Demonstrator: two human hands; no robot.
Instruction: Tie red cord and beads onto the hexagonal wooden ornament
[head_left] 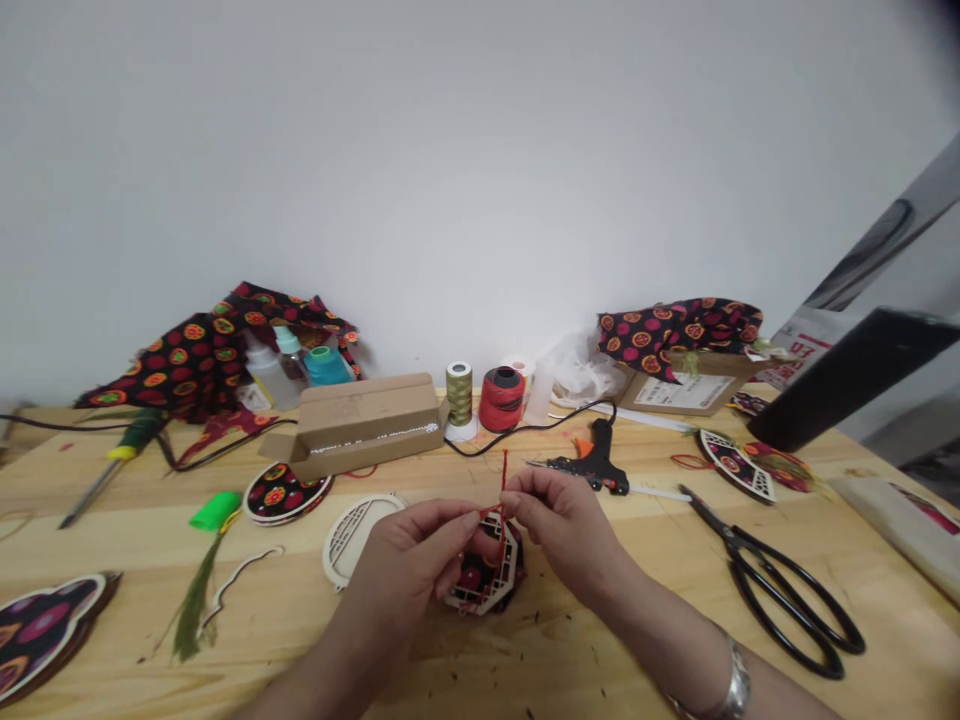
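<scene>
Between my hands is an octagonal wooden lattice ornament (501,590) backed with dark patterned fabric. A red cord (505,468) rises from its top edge, with its free end pointing up. My left hand (427,550) pinches the cord near the ornament's upper left, and its fingers partly cover the ornament. My right hand (551,510) pinches the cord at the upper right, thumb and forefinger pressed together. Whether a knot lies between the fingertips is too small to tell. Just left of my left hand lies a round wooden lattice frame (341,535), partly hidden by that hand.
Black scissors (780,595) lie at right, beyond a glue gun (596,462). An open cardboard box (367,425), a gold thread spool (459,393) and a red thread spool (501,402) stand at the back. A green tassel (199,600) and a screwdriver (120,455) lie left.
</scene>
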